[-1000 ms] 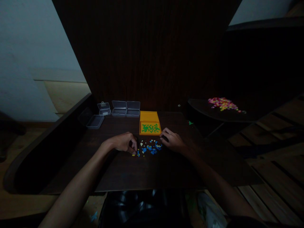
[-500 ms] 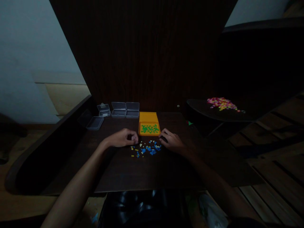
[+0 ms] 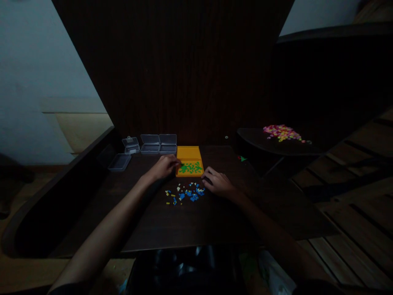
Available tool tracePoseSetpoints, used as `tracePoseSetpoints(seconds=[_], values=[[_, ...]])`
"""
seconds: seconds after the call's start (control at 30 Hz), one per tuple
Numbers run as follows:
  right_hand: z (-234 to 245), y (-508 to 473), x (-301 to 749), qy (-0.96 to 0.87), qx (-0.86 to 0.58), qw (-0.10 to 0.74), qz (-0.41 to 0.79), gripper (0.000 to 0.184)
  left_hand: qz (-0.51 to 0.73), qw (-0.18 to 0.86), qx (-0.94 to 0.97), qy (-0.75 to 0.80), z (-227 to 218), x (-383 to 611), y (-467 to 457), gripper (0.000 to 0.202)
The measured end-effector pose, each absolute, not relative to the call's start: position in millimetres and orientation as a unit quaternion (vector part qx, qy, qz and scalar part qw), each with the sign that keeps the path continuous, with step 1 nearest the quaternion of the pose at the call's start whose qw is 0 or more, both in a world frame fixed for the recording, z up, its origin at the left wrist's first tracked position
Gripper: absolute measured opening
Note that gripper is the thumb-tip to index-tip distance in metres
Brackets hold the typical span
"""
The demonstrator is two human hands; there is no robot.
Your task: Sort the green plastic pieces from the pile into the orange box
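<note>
An open orange box (image 3: 188, 154) lies on the dark wooden table (image 3: 190, 221), with small green pieces (image 3: 190, 167) in its near half. My left hand (image 3: 165, 166) reaches to the box's left edge, fingertips pinched over the green pieces; what they hold is too small to make out. My right hand (image 3: 217, 183) rests curled on the table just right of a scatter of small blue, yellow and white pieces (image 3: 185, 193). Its fingers are bent, touching the pile's right end.
Several clear plastic boxes (image 3: 158, 143) stand open at the back left, with a loose clear lid (image 3: 119, 162) beside them. A pile of pink and yellow pieces (image 3: 281, 132) lies on a dark side surface at right. A tall dark wooden panel rises behind the table.
My left hand has gone from the near left of the scattered pieces up and forward to the orange box's left edge. My right hand has stayed put beside the pile.
</note>
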State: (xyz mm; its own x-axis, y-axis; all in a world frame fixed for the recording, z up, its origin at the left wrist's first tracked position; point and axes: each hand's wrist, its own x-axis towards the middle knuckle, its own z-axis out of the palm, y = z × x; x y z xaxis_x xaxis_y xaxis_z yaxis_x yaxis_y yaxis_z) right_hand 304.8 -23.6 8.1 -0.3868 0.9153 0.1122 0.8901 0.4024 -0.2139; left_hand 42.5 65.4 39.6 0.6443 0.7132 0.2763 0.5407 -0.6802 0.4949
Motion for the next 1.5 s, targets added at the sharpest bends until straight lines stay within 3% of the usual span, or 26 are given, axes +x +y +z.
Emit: tracePoseSetpoints(seconds=[0.47, 0.83, 1.17, 1.5], values=[[9, -23, 305, -0.834, -0.540, 0.100, 0.060, 0.022, 0.107, 0.080, 0.931, 0.340, 30, 64, 86, 0.016], [10, -22, 305, -0.838, -0.533, 0.094, 0.063, 0.021, 0.057, 0.075, 0.928, 0.361, 30, 71, 83, 0.013], [11, -22, 304, -0.839, -0.534, 0.088, 0.059, 0.022, 0.053, 0.037, 0.881, 0.468, 39, 75, 68, 0.017], [9, -22, 305, -0.840, -0.533, 0.088, 0.050, 0.022, 0.088, 0.074, 0.864, 0.490, 34, 79, 74, 0.016]])
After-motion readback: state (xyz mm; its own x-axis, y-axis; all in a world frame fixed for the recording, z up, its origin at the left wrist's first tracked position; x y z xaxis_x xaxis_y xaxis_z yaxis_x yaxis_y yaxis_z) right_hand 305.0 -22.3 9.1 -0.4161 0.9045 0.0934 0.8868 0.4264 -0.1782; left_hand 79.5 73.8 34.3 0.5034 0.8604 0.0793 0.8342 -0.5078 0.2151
